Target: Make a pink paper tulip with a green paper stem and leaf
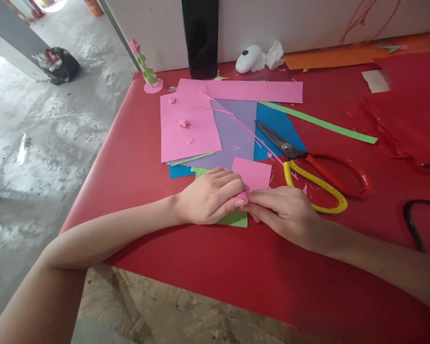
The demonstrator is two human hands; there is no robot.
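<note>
Left hand (213,197) and right hand (290,208) meet near the middle of the view, thumbs and fingers of both pinched on one small piece of pink paper (242,196); the fingers cover much of it, so its exact shape cannot be told. The piece is held at the near edge of the paper pile.

Largest item: red-covered table (200,253), backed by a pale upright panel (146,28). Red sheet material (415,114), wrinkled, at far right. Scissors (289,151), one handle yellow, one red, lie beyond the right hand, blades pointing to the far left over a blue sheet (277,126). Pink sheet (191,136) overlaps the left part of a purple sheet (238,131). Long pink strip (258,91) crosses at the back; black slab (201,40) stands upright behind it. Green strip (322,122) slants beyond the scissors. Pink square (252,173) lies just beyond the fingers; green paper (236,220) shows under the left hand.

Smaller: paper flower (148,74), upright on a round pink base, far left corner; white rounded object (249,58) with a black spot, near the panel. Smallest: two folded pink pieces (184,123) on the pink sheet, plus scattered pink scraps.
</note>
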